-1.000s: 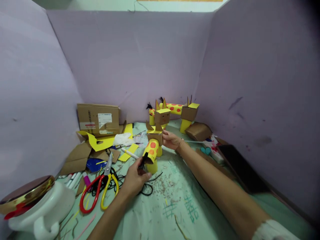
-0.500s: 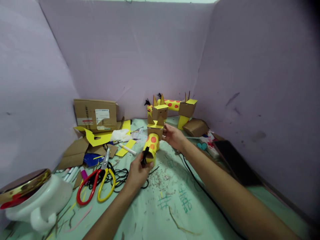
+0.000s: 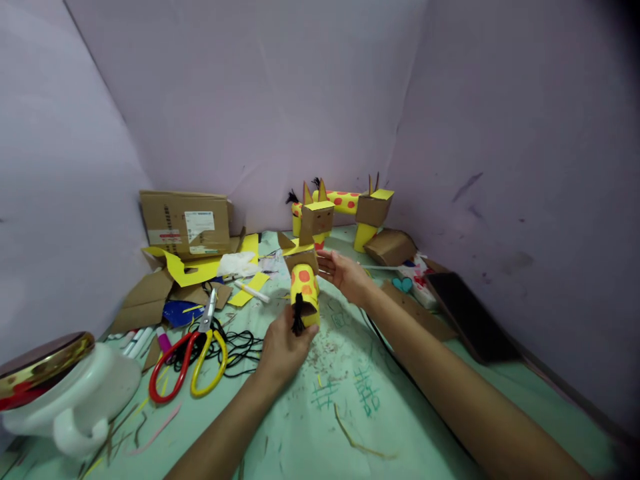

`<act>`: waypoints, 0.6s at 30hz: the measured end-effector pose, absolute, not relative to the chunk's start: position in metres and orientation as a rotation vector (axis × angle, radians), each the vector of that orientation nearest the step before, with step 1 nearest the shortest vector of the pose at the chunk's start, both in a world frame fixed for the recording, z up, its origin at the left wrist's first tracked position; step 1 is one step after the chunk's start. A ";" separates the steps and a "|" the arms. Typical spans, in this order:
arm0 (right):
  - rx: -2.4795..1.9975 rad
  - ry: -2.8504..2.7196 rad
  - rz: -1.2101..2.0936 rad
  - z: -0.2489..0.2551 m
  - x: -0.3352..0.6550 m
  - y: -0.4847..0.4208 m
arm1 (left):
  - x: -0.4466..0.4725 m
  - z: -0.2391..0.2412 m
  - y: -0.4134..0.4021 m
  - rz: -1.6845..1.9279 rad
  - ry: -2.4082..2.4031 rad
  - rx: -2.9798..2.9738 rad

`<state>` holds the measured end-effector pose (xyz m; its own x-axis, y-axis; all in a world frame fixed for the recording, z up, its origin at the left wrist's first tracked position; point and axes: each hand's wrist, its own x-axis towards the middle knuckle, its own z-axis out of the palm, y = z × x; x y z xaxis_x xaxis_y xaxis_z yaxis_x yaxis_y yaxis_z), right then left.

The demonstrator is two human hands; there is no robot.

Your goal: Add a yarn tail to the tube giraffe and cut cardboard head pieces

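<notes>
A toy cardboard animal (image 3: 305, 280) stands at the middle of the table, its yellow tube body covered in orange spots. It has a box head with pointed ears and a black yarn tail. The tail end faces me. My left hand (image 3: 283, 348) grips the toy's lower rear, with the thumb at the right side. Beside the head, my right hand (image 3: 349, 277) is open, its fingers stretched toward the box; whether the fingertips touch it I cannot tell. Right behind stands a second such toy (image 3: 319, 219), and a third (image 3: 373, 210) is turned sideways at the back right.
Red-and-yellow-handled scissors (image 3: 190, 357) lie on black cord (image 3: 245, 350) at left. Around them are markers, yellow paper scraps and a cardboard box (image 3: 187, 223). A white pot (image 3: 75, 400) is front left. A dark phone-like slab (image 3: 473, 317) lies at right. Pale walls enclose the table.
The near toy's tail end has swung slightly right, and its head now turns more to the left. My right fingers have loosened from the head and straightened. The view has tilted slightly.
</notes>
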<state>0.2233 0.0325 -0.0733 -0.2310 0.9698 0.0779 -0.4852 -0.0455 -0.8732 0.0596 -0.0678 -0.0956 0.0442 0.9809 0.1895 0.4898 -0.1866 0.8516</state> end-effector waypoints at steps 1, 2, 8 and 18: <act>-0.691 -0.995 1.564 -0.073 0.226 0.030 | 0.061 -0.094 -0.068 1.040 1.509 1.777; -0.700 -0.994 1.559 -0.074 0.228 0.028 | 0.062 -0.091 -0.069 1.007 1.533 1.813; -0.762 -0.944 1.561 -0.080 0.232 0.016 | 0.064 -0.087 -0.071 0.885 1.609 1.924; -0.832 -0.930 1.520 -0.085 0.236 0.014 | 0.062 -0.088 -0.069 0.838 1.657 1.906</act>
<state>0.2363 0.0143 -0.0849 -0.1373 0.9904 -0.0169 -0.4358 -0.0757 -0.8969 0.0619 -0.0692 -0.0884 0.0815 0.9871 0.1381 0.6958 -0.1556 0.7012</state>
